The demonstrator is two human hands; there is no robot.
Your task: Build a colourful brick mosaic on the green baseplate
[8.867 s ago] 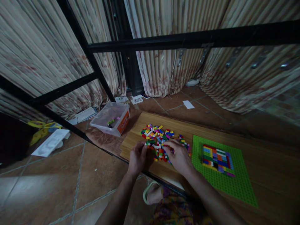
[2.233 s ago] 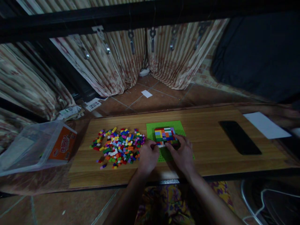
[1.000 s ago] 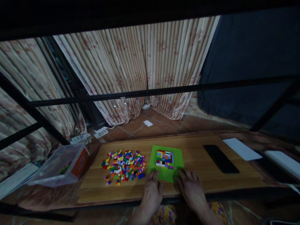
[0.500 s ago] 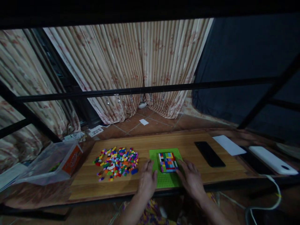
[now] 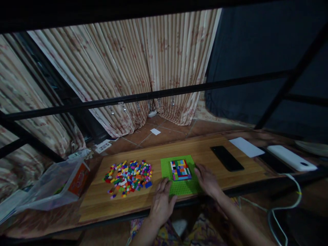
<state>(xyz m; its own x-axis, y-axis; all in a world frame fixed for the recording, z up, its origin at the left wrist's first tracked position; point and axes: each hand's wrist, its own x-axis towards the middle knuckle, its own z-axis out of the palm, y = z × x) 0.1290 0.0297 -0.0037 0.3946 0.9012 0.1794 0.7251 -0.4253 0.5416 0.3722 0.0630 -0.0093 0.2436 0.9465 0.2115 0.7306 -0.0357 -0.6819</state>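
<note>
A green studded baseplate [image 5: 183, 188] lies near the front edge of the wooden board. On it stands a square, multicoloured build of toy bricks [image 5: 180, 170]. My left hand [image 5: 162, 201] rests at the plate's lower left corner, fingers stretched out, thumb apart. At the plate's right edge is my right hand [image 5: 208, 181], its fingers extended and holding nothing. Neither hand touches the brick build. To the left of the plate spreads a loose pile of small coloured bricks [image 5: 130, 177], with a larger blue brick [image 5: 148, 185] at its right side.
A clear plastic box [image 5: 51, 194] with an orange label stands at the far left. On the right lie a black phone [image 5: 227, 158], a white sheet of paper [image 5: 246, 147] and a white device [image 5: 290, 158] with a cable. A dark metal bar [image 5: 179, 91] crosses beyond the board.
My hands have drawn away from the brick build, the left towards me and the right outward. The whole view has tilted and shifted slightly.
</note>
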